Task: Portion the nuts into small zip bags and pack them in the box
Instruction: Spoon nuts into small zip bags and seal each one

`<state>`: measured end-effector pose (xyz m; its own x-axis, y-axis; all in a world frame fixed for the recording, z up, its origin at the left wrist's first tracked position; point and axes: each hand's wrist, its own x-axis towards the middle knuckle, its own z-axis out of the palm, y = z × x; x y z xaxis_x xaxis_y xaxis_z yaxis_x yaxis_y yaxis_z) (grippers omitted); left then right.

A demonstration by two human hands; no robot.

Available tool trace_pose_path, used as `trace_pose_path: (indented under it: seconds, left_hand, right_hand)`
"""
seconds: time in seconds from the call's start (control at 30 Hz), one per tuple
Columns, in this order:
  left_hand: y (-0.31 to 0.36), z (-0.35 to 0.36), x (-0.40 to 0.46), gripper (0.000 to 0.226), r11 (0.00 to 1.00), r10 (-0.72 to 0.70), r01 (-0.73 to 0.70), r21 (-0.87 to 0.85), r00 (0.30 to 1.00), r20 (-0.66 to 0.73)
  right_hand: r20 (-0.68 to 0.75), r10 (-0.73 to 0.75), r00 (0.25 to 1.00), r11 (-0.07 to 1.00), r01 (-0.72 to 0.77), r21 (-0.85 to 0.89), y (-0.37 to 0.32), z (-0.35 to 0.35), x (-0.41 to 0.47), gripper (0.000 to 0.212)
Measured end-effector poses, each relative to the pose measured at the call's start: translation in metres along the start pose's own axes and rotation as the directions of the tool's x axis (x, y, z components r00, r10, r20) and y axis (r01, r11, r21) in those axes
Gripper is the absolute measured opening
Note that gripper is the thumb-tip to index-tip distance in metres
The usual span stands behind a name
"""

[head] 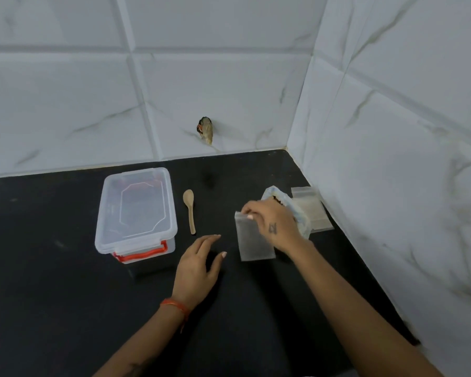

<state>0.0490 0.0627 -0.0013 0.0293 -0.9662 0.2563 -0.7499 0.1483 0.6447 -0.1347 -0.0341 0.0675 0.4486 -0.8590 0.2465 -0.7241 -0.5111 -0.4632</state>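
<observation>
My right hand (272,225) pinches the top edge of a small clear zip bag (252,240), which hangs just above the black counter (65,308). Behind that hand stands an open bag of nuts (275,194), mostly hidden by it. A stack of spare zip bags (314,210) lies to its right, by the wall. My left hand (199,268) hovers over the counter with fingers straight, holding nothing, left of the zip bag. A clear plastic box (136,210) with a closed lid and orange clasps sits at the left. A wooden spoon (189,210) lies between the box and my hands.
Tiled walls meet in a corner at the back right, close behind the nuts and spare bags. A hole with wires (206,130) shows in the back wall.
</observation>
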Motion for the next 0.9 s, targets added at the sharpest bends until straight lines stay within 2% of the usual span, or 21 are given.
trace_pose_path:
  seconds: [0.13, 0.27, 0.4, 0.47, 0.53, 0.6, 0.67, 0.9]
  left_hand:
    - [-0.011, 0.004, -0.012, 0.045, 0.997, 0.012, -0.015, 0.075, 0.999, 0.048]
    - [-0.012, 0.007, -0.013, 0.059, 0.993, 0.026, -0.031, 0.113, 0.999, 0.044]
    - [-0.013, 0.009, -0.014, 0.061, 0.985, 0.061, -0.070, 0.157, 0.996, 0.065]
    - [-0.016, 0.013, -0.014, 0.061, 0.976, 0.066, -0.079, 0.202, 0.995, 0.071]
    - [-0.019, 0.015, -0.014, 0.060, 0.968, 0.052, -0.066, 0.242, 0.997, 0.062]
    - [-0.020, 0.014, -0.014, 0.060, 0.963, 0.040, -0.052, 0.265, 0.998, 0.053]
    - [-0.020, 0.013, -0.013, 0.059, 0.962, 0.045, -0.056, 0.268, 0.998, 0.045]
    - [-0.021, 0.014, -0.011, 0.063, 0.967, 0.018, -0.028, 0.251, 0.999, 0.040]
  right_hand:
    - [0.036, -0.074, 0.997, 0.995, 0.076, -0.070, -0.005, 0.034, -0.007, 0.030]
    - [0.091, -0.027, 0.995, 0.996, 0.034, -0.080, -0.001, 0.056, -0.013, 0.032]
    - [0.141, 0.023, 0.990, 0.999, -0.016, -0.049, -0.002, 0.059, -0.017, 0.039]
    - [0.095, 0.060, 0.994, 0.998, -0.062, 0.017, -0.006, 0.050, -0.013, 0.041]
    - [-0.020, 0.078, 0.997, 0.994, -0.076, 0.081, -0.009, 0.040, -0.004, 0.039]
    - [-0.133, 0.087, 0.987, 0.992, -0.074, 0.097, -0.014, 0.033, 0.010, 0.035]
    - [-0.182, 0.081, 0.980, 0.993, -0.065, 0.094, -0.025, 0.032, 0.027, 0.032]
    - [0.102, 0.082, 0.991, 0.997, -0.082, -0.004, -0.078, 0.079, 0.069, 0.028]
